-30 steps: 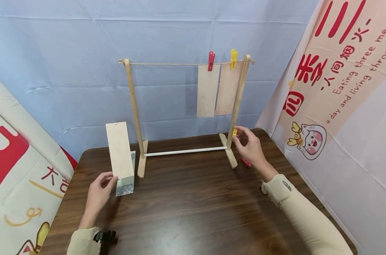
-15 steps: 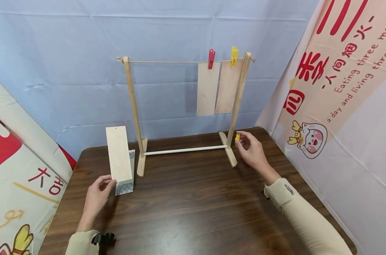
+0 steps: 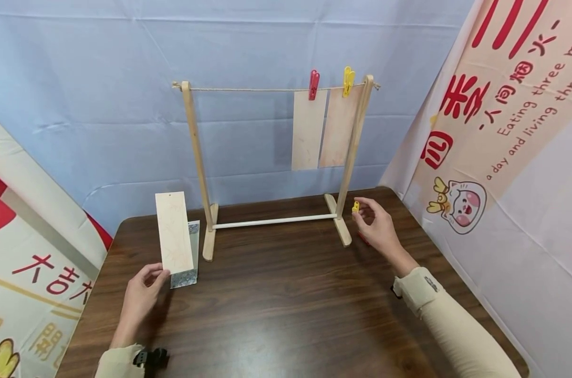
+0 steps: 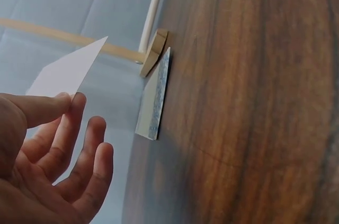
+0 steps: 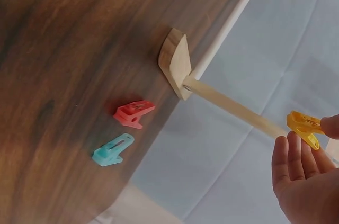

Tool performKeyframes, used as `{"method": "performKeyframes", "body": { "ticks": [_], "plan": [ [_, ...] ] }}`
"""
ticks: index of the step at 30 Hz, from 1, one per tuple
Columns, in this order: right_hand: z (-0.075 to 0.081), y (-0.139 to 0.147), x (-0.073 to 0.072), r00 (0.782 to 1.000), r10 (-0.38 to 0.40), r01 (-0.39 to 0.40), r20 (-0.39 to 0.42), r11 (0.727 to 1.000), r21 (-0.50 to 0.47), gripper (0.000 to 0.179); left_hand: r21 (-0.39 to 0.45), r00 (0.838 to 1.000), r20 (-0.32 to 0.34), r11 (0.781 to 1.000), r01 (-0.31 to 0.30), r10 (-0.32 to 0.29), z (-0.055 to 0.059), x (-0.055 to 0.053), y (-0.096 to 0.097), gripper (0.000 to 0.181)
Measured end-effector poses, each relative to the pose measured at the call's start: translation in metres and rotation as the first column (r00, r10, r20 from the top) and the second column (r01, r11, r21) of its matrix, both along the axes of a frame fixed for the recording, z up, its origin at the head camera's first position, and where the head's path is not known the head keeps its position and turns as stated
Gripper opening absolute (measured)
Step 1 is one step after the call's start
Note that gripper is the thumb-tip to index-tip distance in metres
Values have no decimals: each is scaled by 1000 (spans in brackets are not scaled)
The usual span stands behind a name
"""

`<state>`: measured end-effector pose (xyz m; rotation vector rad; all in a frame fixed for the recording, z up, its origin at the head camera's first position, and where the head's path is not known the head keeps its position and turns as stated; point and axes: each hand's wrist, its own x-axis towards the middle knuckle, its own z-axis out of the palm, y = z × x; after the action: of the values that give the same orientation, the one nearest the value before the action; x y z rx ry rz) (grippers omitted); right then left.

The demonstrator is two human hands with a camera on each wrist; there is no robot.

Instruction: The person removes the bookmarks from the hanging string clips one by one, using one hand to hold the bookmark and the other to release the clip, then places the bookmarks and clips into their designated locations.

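Observation:
My left hand (image 3: 141,291) pinches a pale rectangular card (image 3: 174,233) by its lower left corner, between thumb and index finger. The card has a small hole near its top and stands up over the table. Behind it lies a second card (image 3: 194,252) with a blue-grey print, partly covered in the head view. At the right, my right hand (image 3: 379,228) pinches a yellow clothespin (image 5: 303,124) beside the post of a wooden rack (image 3: 198,152). In the left wrist view, the other fingers of the left hand are loosely bent.
Two pale cards hang from the rack's string (image 3: 238,90), one by a red clothespin (image 3: 314,85), one by a yellow clothespin (image 3: 349,82). On the table (image 3: 276,315), a red clothespin (image 5: 133,113) and a teal clothespin (image 5: 111,151) lie by the rack's right foot.
The card in my left hand has come down a little. My right hand has drawn slightly right, away from the rack's post, with the yellow clothespin still pinched.

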<state>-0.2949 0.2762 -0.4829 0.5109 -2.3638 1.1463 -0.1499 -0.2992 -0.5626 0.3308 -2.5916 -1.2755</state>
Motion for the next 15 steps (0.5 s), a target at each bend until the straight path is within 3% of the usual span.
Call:
{"method": "performKeyframes", "body": {
  "ticks": [15],
  "plan": [
    [-13, 10, 1, 999, -43, 43, -11, 999, 32, 39, -31, 998, 67, 999, -6, 8, -4, 8, -1, 40]
  ]
}}
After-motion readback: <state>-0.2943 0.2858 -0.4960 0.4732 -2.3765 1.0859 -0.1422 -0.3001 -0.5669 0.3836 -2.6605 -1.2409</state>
